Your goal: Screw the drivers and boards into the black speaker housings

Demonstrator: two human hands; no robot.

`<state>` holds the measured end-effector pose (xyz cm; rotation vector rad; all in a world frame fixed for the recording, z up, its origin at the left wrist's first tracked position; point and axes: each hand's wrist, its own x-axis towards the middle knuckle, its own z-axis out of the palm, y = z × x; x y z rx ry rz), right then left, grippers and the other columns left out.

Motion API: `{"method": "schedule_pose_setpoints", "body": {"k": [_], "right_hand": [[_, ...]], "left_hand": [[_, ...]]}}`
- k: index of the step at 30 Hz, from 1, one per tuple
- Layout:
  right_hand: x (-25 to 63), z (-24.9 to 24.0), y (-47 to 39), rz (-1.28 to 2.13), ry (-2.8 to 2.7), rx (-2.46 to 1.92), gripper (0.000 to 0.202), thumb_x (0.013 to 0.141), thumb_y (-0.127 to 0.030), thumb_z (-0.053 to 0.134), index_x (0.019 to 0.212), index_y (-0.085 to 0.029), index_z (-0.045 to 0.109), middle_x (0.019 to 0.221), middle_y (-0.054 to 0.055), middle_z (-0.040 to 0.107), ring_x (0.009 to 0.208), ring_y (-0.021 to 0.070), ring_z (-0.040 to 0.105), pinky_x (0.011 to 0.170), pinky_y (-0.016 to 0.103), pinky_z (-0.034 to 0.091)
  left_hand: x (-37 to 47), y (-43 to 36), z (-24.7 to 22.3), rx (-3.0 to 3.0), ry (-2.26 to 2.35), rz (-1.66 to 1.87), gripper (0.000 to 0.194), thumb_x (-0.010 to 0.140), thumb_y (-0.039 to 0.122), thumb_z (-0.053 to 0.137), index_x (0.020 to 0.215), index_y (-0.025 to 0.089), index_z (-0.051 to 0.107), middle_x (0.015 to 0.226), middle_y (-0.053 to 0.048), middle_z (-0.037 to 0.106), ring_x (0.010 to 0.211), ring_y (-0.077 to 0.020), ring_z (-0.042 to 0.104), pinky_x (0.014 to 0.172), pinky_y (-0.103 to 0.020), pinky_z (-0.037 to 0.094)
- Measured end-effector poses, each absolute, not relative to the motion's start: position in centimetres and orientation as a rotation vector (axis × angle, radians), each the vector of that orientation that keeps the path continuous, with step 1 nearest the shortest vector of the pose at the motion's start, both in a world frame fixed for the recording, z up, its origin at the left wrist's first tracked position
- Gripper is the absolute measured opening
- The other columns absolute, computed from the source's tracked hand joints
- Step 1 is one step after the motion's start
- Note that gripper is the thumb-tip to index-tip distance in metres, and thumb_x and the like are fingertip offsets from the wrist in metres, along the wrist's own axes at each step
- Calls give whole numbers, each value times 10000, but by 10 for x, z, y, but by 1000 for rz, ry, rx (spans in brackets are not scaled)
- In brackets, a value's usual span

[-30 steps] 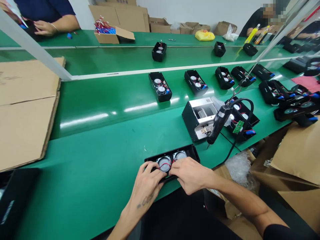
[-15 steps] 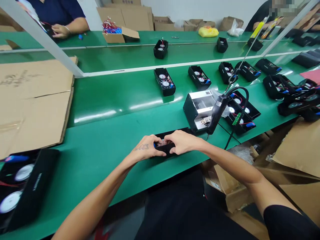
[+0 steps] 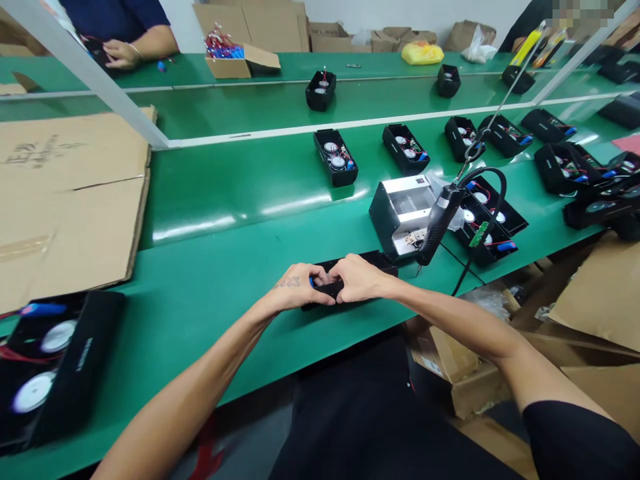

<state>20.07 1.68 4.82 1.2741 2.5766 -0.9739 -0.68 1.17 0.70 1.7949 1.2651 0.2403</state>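
Observation:
A long black case (image 3: 373, 288) lies on the green table in front of me, its inside mostly covered by my hands. My left hand (image 3: 301, 287) grips the left part of the case, thumb on the near wall and fingers reaching inside, beside a bit of blue. Close to it, my right hand (image 3: 361, 279) holds the middle of the same case, its fingertips inside. What the fingertips touch in there is too small to tell. Just behind the right end of the case stands a silver and black machine (image 3: 403, 215), with a black electric screwdriver (image 3: 440, 223) hanging beside it.
A large open black case (image 3: 80, 373) with white round speakers sits at the near left, by flat cardboard (image 3: 75, 200). Several similar cases, one of them (image 3: 336, 157) straight ahead, stand behind and right. A white post (image 3: 95, 73) rises at left. Across the table, a person's hand (image 3: 121, 55) shows.
The view has shifted slightly, so things sit a little differently in the frame. Both hands stay on the case, with the right fingers slightly changed in pose.

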Motion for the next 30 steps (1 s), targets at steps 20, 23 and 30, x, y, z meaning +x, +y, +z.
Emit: {"method": "schedule_pose_setpoints", "body": {"k": [20, 23, 30], "right_hand": [[208, 40, -3, -768, 2685, 1247, 326, 848, -289, 778, 1163, -224, 829, 897, 80, 837, 909, 283, 788, 712, 308, 441], [205, 39, -1, -852, 2622, 1290, 248, 816, -263, 753, 1042, -223, 847, 852, 71, 826, 814, 266, 774, 611, 305, 391], [207, 35, -6, -746, 2712, 1294, 442, 830, -259, 764, 1268, -237, 815, 947, 100, 842, 963, 293, 777, 774, 319, 477]], "left_hand": [[-6, -3, 1, 1890, 1275, 336, 322, 588, 427, 961, 764, 248, 759, 842, 25, 756, 808, -191, 688, 747, -306, 494], [-6, -2, 3, 1878, 1277, 325, 314, 598, 436, 949, 757, 247, 755, 848, 26, 763, 813, -191, 694, 738, -301, 497], [-6, -3, 2, 1861, 1295, 334, 340, 589, 474, 935, 757, 242, 751, 859, 14, 765, 819, -195, 694, 724, -298, 495]]}}
